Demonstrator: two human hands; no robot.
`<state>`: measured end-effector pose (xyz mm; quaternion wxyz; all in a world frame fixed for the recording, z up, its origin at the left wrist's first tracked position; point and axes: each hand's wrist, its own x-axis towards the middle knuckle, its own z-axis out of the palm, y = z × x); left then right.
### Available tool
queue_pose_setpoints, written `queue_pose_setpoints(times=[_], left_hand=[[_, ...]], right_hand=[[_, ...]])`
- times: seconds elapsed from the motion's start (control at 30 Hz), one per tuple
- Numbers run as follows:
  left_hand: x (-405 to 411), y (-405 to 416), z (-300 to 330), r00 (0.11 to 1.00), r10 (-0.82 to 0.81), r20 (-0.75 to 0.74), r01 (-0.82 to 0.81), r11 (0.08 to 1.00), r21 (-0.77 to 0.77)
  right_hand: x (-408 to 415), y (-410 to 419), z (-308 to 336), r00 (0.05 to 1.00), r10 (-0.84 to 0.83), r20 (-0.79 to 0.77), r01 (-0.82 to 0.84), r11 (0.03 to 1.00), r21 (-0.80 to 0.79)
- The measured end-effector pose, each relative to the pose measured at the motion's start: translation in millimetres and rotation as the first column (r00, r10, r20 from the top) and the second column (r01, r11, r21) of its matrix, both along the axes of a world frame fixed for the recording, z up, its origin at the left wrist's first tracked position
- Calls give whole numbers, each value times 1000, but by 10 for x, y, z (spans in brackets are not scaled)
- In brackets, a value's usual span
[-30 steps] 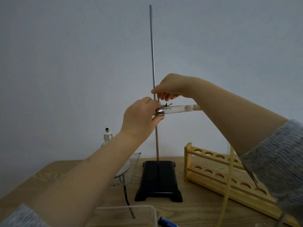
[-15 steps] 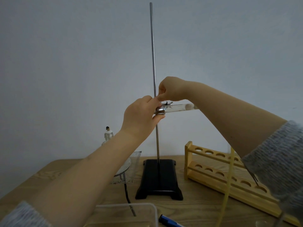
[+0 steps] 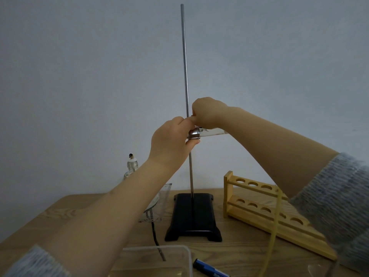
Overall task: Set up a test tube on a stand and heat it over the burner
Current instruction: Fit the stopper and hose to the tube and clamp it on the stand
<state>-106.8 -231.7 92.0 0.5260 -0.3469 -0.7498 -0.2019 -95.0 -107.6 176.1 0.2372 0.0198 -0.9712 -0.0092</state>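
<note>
- Head view — a stand (image 3: 193, 214) with a black base is seen upright on the wooden table (image 3: 235, 254), its metal rod rising vertically from the rear of the base.
- A metal clamp (image 3: 194, 134) is located on the rod at roughly mid-height; a test tube (image 3: 213, 133) is carried in it, lying nearly horizontal and extending to the right of the rod.
- The left hand (image 3: 169, 139) is curled round the clamp from the left side, the thumb below the metal body and the fingers above it.
- The right hand (image 3: 207, 113) is held just above the clamp with its fingers folded down; something at the top of the clamp, close to the rod, appears to be pinched, but the part itself is hidden by the fingers.
- The two hands are in contact at the fingertips beside the rod.
- The burner (image 3: 131, 166) — a glass spirit lamp with a dark wick tip — is placed at the back left of the table, well apart from the test tube and partly hidden behind the left forearm.
- A wire gauze (image 3: 157, 208) is seen between the burner and the stand base.
- A wooden test tube rack (image 3: 259, 208) is positioned to the right of the base, with a yellowish hose (image 3: 274, 226) passing in front of it.
- A clear plastic box (image 3: 159, 260) and a blue pen (image 3: 209, 269) are found at the near edge.
</note>
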Motion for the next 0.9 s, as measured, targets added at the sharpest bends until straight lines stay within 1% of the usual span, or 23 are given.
queue_pose_setpoints(times=[0.07, 0.13, 0.33, 0.4, 0.5, 0.63, 0.73, 0.87, 0.9], left_hand=[[3, 5, 14, 1000, 4, 13, -4, 1000, -14], [8, 6, 19, 1000, 2, 31, -2, 1000, -15], [25, -1, 0, 999, -3, 35, 2, 1000, 10], [35, -5, 1, 999, -7, 37, 6, 1000, 14], [47, -1, 14, 999, -11, 49, 11, 1000, 2], [43, -7, 19, 998, 5, 61, -3, 1000, -29], [47, -38, 26, 996, 19, 92, -12, 997, -76], [64, -127, 69, 988, 6, 153, 17, 989, -149], [59, -155, 79, 985, 19, 170, 9, 987, -158]], right_hand=[[18, 22, 16, 1000, 30, 7, -29, 997, -71], [37, 34, 37, 998, 57, 24, -54, 993, -104], [11, 13, -9, 998, 58, 5, -57, 994, -97], [2, 16, -17, 999, 50, -1, -50, 992, -116], [-1, 59, -36, 998, 64, -23, -68, 979, -193], [64, 126, -52, 991, 135, -20, -135, 951, -277], [161, 210, -12, 985, 170, 29, -153, 938, -313], [307, 361, 15, 972, 188, 140, -124, 918, -376], [340, 394, 15, 969, 195, 153, -127, 921, -369]])
